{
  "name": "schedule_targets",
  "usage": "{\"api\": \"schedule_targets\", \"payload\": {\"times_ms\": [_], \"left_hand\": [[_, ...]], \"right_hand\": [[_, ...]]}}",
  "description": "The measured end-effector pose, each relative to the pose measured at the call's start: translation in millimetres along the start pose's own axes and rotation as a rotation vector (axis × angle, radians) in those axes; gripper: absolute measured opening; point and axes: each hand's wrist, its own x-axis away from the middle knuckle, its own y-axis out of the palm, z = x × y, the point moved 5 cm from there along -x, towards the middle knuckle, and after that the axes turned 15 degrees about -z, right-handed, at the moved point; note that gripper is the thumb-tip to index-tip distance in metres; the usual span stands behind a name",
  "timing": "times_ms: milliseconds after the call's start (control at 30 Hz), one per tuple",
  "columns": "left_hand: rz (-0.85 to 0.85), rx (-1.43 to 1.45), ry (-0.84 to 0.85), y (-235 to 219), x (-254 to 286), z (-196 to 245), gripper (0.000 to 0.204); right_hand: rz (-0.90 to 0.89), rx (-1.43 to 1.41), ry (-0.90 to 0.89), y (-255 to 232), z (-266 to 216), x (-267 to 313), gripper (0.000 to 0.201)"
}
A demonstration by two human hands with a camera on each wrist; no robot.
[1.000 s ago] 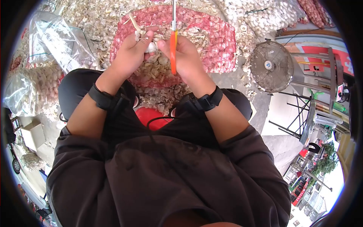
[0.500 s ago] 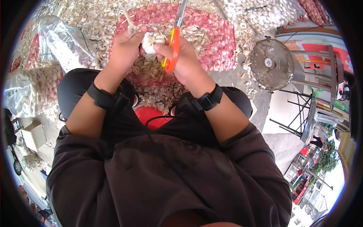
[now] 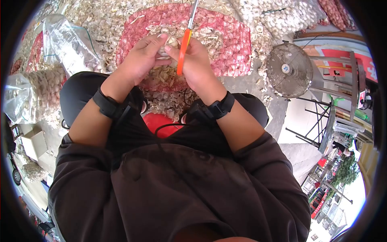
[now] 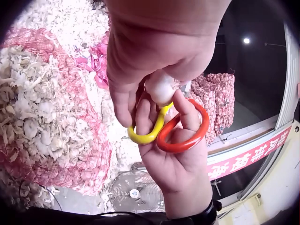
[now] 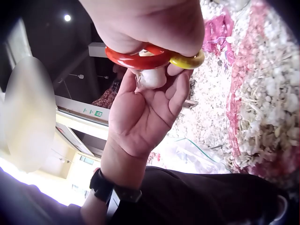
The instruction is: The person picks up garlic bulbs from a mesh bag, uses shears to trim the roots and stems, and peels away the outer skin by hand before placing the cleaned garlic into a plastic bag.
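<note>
In the head view my left hand (image 3: 139, 58) holds a white garlic bulb (image 3: 172, 42) in its fingers, above a heap of garlic peelings. My right hand (image 3: 198, 66) grips scissors (image 3: 184, 52) with orange-red and yellow handles, blades pointing away from me. The right thumb reaches to the bulb's side. From the left wrist, the round bulb (image 4: 161, 89) shows between both hands, with the right fingers through the handle loops. In the right wrist view the bulb (image 5: 152, 78) sits at the left fingertips, just under the red loop (image 5: 136, 61). Most of the blades are hidden in both wrist views.
A red mesh sack (image 3: 236, 44) lies spread in front of me, with peelings (image 3: 161, 78) on it. A clear plastic bag (image 3: 72, 48) and a filled sack (image 3: 46, 88) are at the left. A round fan (image 3: 289, 69) stands at the right.
The scissors' handles spread apart half a second ago and are now together. The pale stem that stood up past my left hand no longer shows there. The left fingers now cover more of the bulb.
</note>
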Motion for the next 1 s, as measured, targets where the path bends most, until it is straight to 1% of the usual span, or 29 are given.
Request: {"api": "schedule_targets", "payload": {"times_ms": [67, 167, 267, 367, 467, 567, 667, 767, 867, 933, 967, 1000], "left_hand": [[0.092, -0.004, 0.037, -5, 0, -5, 0.039], [0.055, -0.005, 0.011, -5, 1, -14, 0.035], [0.111, 0.118, 0.078, 1, 5, -8, 0.030], [0.153, 0.165, 0.087, -12, 3, -9, 0.027], [0.251, 0.233, 0.041, -13, 6, -8, 0.030], [0.276, 0.182, -0.055, -16, 4, -10, 0.038], [0.363, -0.032, -0.033, -11, 10, 1, 0.046], [0.316, -0.107, -0.008, -11, 11, 3, 0.049], [0.255, -0.216, 0.095, -13, 8, 3, 0.049], [0.128, -0.325, 0.173, -6, 4, 6, 0.049], [0.082, -0.399, 0.212, -6, 3, 10, 0.049], [0.054, -0.392, 0.202, -10, -1, 5, 0.049]], "right_hand": [[0.035, 0.106, -0.018, 3, -1, 1, 0.038], [0.108, 0.430, -0.042, -5, 11, 1, 0.046], [0.051, 0.232, -0.130, -7, 19, -7, 0.050], [0.022, 0.453, -0.167, -1, 10, -5, 0.050], [-0.045, 0.344, -0.175, 0, 10, -8, 0.050], [-0.069, 0.327, -0.173, -1, 14, -9, 0.051], [-0.075, 0.250, -0.145, 0, 16, -8, 0.052], [-0.113, 0.227, -0.154, 2, 17, -9, 0.053], [-0.120, 0.381, -0.144, -1, 17, -8, 0.050], [-0.142, 0.407, -0.079, -4, 17, -7, 0.050], [-0.172, 0.408, -0.059, -2, 17, -9, 0.050], [-0.189, 0.271, -0.023, -2, 20, -9, 0.049]]}}
